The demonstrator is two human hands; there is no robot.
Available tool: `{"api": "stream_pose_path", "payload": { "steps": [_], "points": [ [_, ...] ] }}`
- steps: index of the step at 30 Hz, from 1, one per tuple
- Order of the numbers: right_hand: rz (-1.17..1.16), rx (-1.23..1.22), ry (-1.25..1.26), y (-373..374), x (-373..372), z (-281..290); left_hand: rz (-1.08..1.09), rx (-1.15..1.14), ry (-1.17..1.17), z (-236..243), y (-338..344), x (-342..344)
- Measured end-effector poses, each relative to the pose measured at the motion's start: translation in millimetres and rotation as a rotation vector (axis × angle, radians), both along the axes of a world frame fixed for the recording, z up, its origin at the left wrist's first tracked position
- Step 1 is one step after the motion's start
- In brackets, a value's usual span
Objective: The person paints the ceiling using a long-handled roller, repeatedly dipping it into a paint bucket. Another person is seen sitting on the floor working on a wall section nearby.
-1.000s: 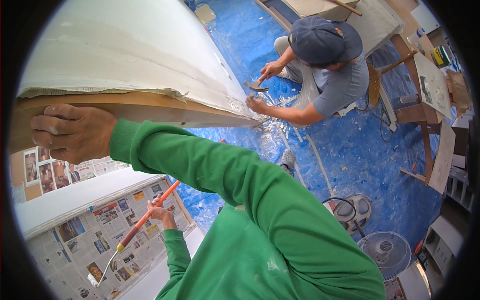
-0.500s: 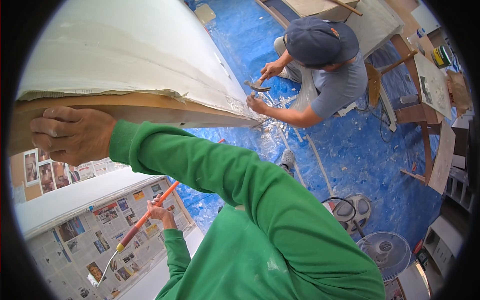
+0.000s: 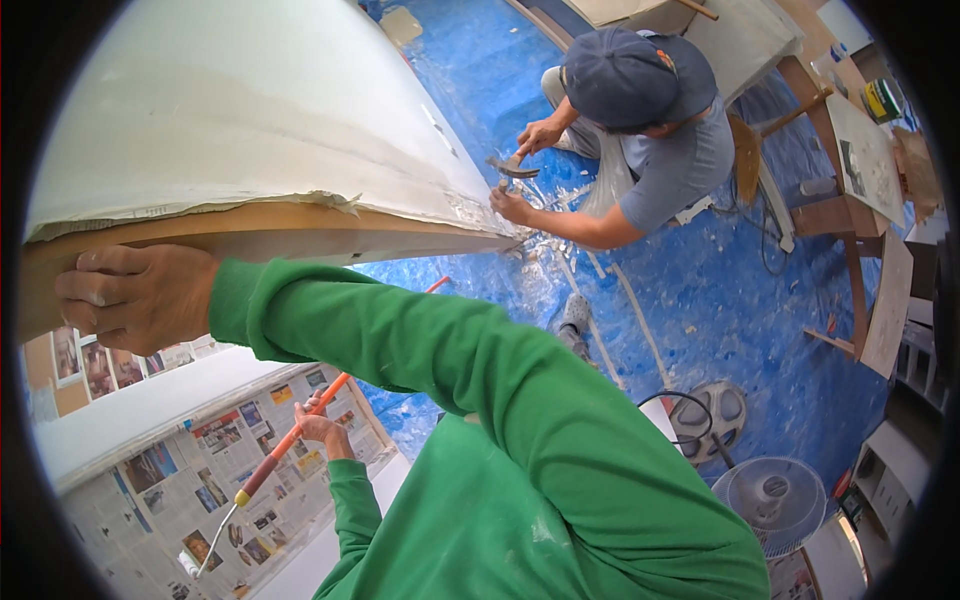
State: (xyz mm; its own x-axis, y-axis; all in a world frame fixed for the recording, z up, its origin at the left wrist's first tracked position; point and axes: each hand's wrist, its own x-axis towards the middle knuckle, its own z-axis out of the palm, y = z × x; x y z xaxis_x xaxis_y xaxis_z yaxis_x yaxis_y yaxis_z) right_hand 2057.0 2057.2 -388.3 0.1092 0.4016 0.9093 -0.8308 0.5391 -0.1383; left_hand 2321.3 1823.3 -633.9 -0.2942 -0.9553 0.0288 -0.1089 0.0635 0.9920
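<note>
My right hand (image 3: 135, 295) reaches across on a green sleeve and grips the brown edge of a large board (image 3: 300, 232) whose white paper face (image 3: 250, 110) is torn along the rim. Lower down, my left hand (image 3: 322, 430) holds the orange handle of a slim paint roller (image 3: 268, 462), which points down-left over newspaper sheets (image 3: 170, 490). At the board's far end a crouching person in a grey shirt and dark cap (image 3: 640, 120) holds a hammer (image 3: 512, 166) against the board's corner.
Blue plastic sheeting (image 3: 720, 300) covers the floor, strewn with white scraps. A floor fan (image 3: 775, 495) and a round cable reel (image 3: 712, 415) lie at lower right. Wooden tables and boards (image 3: 860, 150) stand at the right. A white strip (image 3: 140, 410) borders the newspapers.
The crouching person's head and hands have shifted slightly at the board's corner. My own hands stay where they were.
</note>
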Motion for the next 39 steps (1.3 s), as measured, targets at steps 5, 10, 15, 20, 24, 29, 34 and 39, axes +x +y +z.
{"api": "stream_pose_path", "payload": {
  "steps": [5, 10, 15, 20, 24, 29, 34, 39],
  "points": [
    [-0.061, -0.062, -0.012, -3, -1, 2, -0.009, 0.02, 0.009, -2, -1, -3],
    [-0.077, -0.043, -0.022, -3, -1, 1, -0.073, 0.054, 0.025, -5, -10, 2],
    [-0.076, -0.04, -0.015, -1, -1, 1, -0.09, 0.095, 0.054, -11, -22, 10],
    [-0.069, -0.043, -0.004, -1, -1, 0, -0.08, 0.111, 0.065, -11, -19, 12],
    [-0.07, -0.045, -0.006, 0, -2, 2, -0.096, 0.087, 0.06, -14, -26, 16],
    [-0.069, -0.056, -0.007, -4, -2, 4, -0.067, 0.075, 0.053, -12, -22, 14],
    [-0.049, -0.057, -0.001, -6, -2, 1, -0.021, 0.047, 0.019, -8, -10, 10],
    [-0.045, -0.063, 0.005, -6, -1, 3, 0.006, 0.033, 0.002, -3, -2, 8]
  ]
}}
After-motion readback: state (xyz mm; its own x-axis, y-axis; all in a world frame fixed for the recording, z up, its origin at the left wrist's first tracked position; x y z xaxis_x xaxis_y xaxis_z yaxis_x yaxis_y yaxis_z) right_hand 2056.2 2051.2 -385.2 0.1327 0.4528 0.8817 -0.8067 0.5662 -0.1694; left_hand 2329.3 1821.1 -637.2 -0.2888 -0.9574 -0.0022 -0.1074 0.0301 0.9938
